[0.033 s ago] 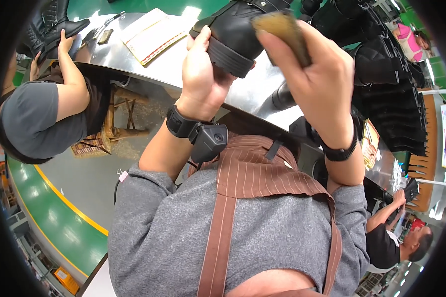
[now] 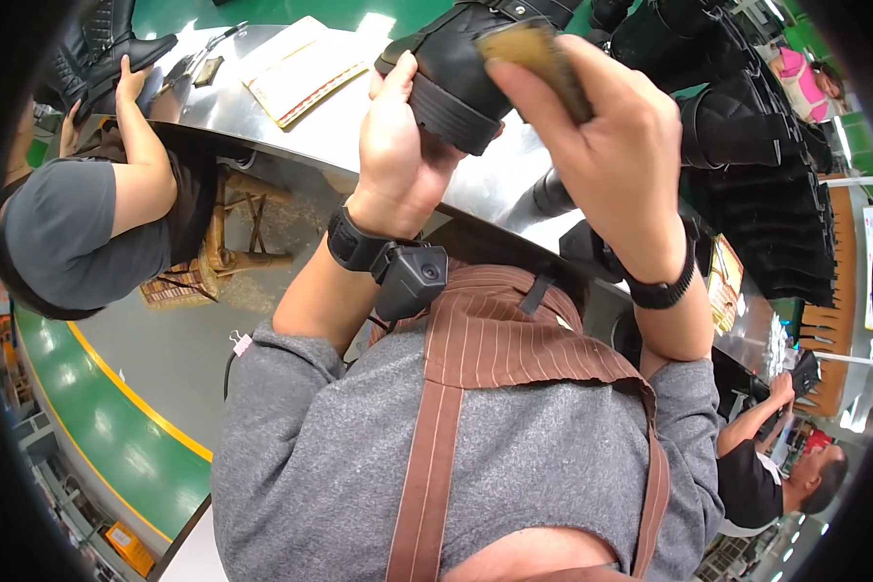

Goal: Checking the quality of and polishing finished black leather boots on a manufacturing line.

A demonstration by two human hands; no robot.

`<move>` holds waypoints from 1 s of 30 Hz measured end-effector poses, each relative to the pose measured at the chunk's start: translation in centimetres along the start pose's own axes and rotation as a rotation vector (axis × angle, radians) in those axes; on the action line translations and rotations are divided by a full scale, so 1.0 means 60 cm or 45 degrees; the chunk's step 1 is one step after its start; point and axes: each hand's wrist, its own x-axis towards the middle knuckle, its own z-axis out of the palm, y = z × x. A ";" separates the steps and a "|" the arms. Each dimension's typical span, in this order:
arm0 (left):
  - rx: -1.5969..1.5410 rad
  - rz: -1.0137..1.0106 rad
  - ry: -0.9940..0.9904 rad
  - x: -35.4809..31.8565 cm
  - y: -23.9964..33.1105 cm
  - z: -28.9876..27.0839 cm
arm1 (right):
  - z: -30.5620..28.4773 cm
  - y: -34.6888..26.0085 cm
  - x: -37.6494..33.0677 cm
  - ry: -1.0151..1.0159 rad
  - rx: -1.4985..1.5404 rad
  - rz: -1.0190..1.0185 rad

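Observation:
My left hand (image 2: 398,150) is closed around the heel end of a black leather boot (image 2: 446,68), its thumb along the side and its fingers under the sole. The boot is tilted, with its ridged heel facing me and a buckled strap across its far part. My right hand (image 2: 616,145) grips a tan-brown block-shaped brush (image 2: 543,73), thumb on one side and fingers on the other. The brush is blurred and overlaps the boot's right side; whether they touch I cannot tell.
A metal table (image 2: 335,141) runs beneath, carrying a paper pad (image 2: 301,78) at left. Many black boots (image 2: 766,184) stand packed at right. On the left, a co-worker (image 2: 87,228) holds another black boot (image 2: 116,48) beside a bamboo stool (image 2: 228,262). Another person (image 2: 766,490) sits at lower right.
My right hand and the brush have shifted slightly left across the boot. My left hand and the boot have barely moved.

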 end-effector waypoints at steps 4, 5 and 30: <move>-0.050 -0.066 -0.080 -0.004 0.011 -0.013 | -0.020 -0.010 -0.011 -0.214 -0.283 0.063; -0.025 -0.062 -0.012 -0.004 0.016 -0.016 | -0.036 -0.011 -0.018 -0.514 -0.471 0.153; -0.205 -0.170 -0.162 -0.006 0.008 -0.015 | -0.024 -0.020 -0.026 -0.441 -0.424 0.057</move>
